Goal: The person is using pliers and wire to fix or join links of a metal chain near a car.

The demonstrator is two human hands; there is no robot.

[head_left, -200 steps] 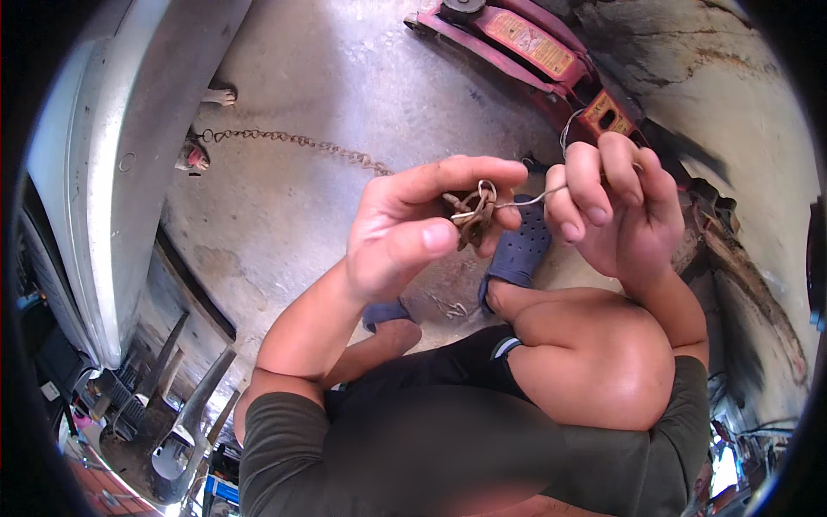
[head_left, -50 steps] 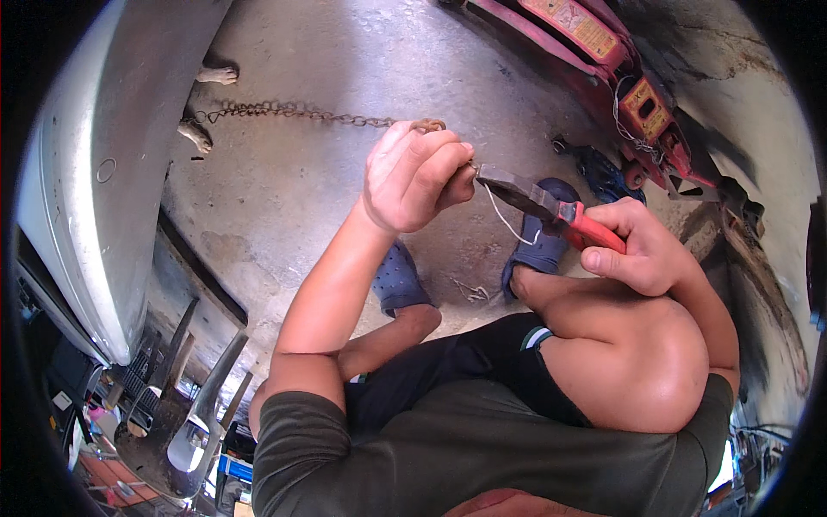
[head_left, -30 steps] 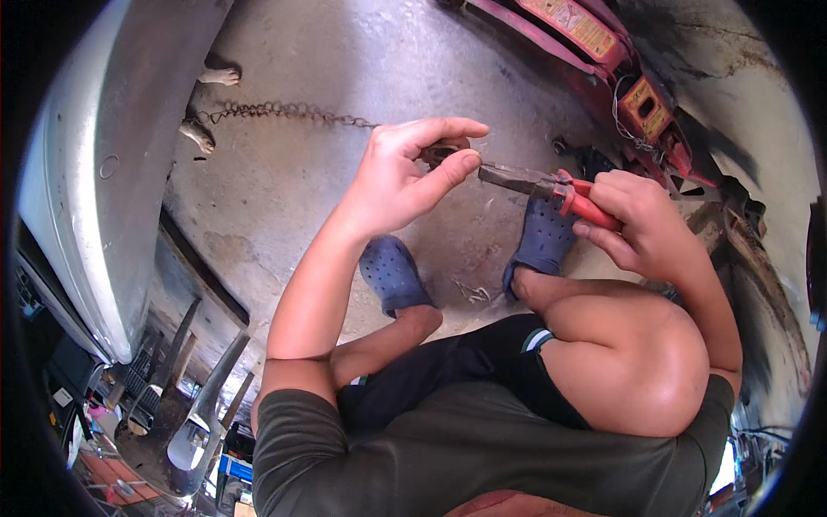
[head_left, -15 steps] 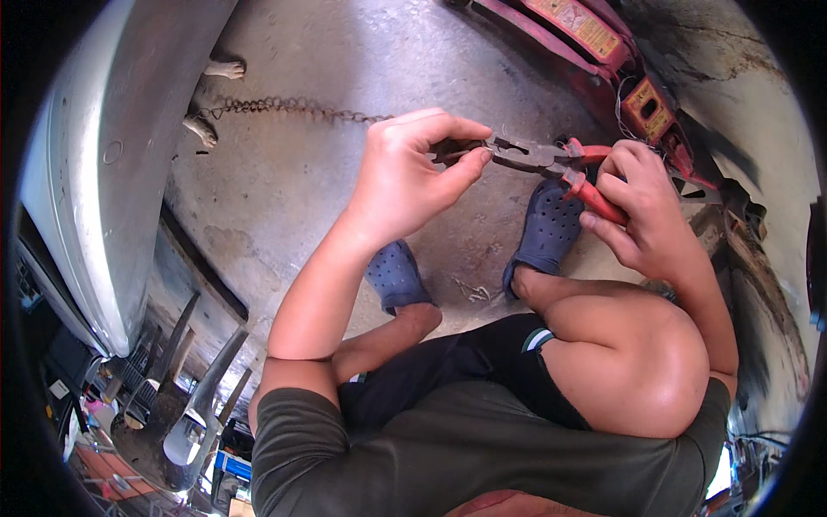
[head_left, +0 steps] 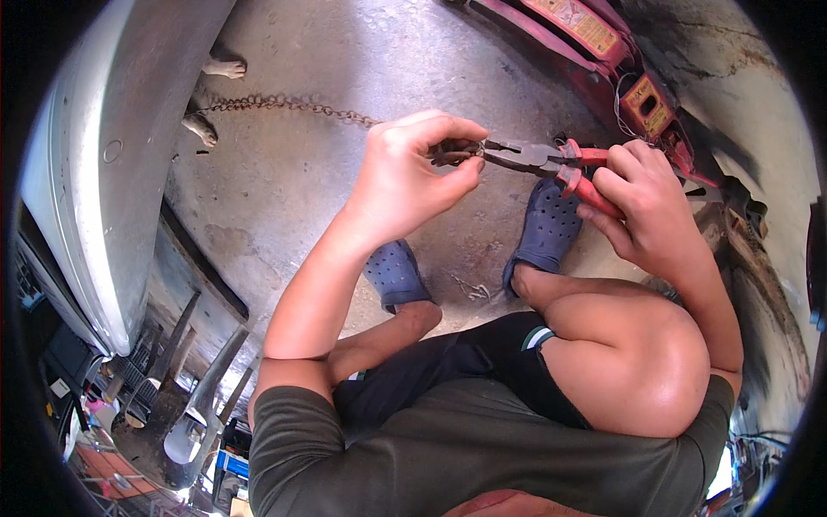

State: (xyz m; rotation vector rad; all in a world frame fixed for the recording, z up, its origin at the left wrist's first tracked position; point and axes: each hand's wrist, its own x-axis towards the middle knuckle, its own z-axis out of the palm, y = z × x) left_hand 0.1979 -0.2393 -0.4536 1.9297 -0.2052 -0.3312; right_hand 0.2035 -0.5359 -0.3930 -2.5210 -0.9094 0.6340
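My right hand (head_left: 642,194) is closed round the red handles of a pair of pliers (head_left: 527,155), whose jaws point left. The jaw tips meet a small bit of metal at my left fingertips. My left hand (head_left: 413,172) pinches the end of a rusty chain (head_left: 297,103), partly hidden behind the fingers. From there the chain runs left above the floor toward an animal's paws (head_left: 202,129). Whether the jaws are fully closed on the metal is too small to make out.
A red floor jack (head_left: 603,52) stands at the far right beside the wall. A large silver panel (head_left: 112,155) rises on the left. My feet in blue clogs (head_left: 547,228) rest on the concrete floor (head_left: 413,52). Metal tools and clutter (head_left: 172,414) lie at lower left.
The pliers and both hands have shifted slightly left. The pliers' jaws have closed in more on the metal at my left fingertips. The chain has moved a little.
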